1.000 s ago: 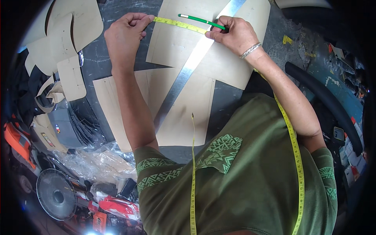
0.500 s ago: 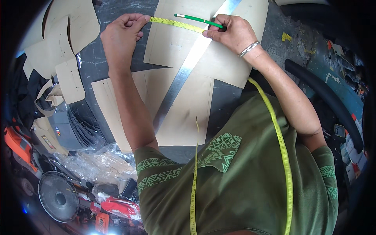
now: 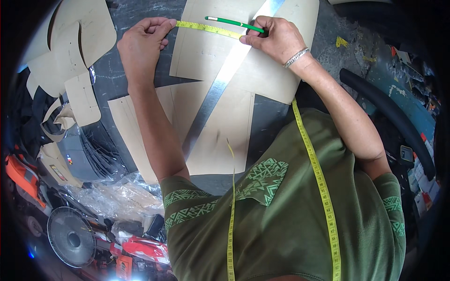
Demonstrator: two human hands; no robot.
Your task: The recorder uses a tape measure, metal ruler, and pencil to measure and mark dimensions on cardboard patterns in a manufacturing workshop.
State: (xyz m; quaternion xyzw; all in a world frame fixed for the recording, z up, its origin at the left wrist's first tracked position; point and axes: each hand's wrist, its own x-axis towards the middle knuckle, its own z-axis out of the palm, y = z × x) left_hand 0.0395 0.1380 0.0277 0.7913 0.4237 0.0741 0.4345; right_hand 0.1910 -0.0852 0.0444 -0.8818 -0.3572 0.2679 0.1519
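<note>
Between my two hands a yellow measuring tape [image 3: 208, 29] is stretched nearly level above a tan card sheet [image 3: 194, 58]. My left hand [image 3: 142, 51] pinches its end, just past the sheet's left edge. The thumb and fingers of my right hand [image 3: 280, 41] close on the tape where it meets a long steel ruler [image 3: 210, 104]. That same hand also holds a green pencil [image 3: 229, 21], pointing left above the tape. The ruler lies slanted across this sheet and a second tan card piece [image 3: 227, 133] nearer me. More yellow tape [image 3: 323, 187] hangs down over my shirt.
Curved card patterns [image 3: 77, 51] lie at the left of the dark table [image 3: 140, 16]. Clear plastic wrap [image 3: 117, 196] and a standing fan [image 3: 72, 236] are at lower left. A black padded tube [image 3: 389, 119] curves along the right side.
The tape hanging over the right of my shirt has swung left. Both hands keep their grip and have hardly moved; the whole view has shifted slightly.
</note>
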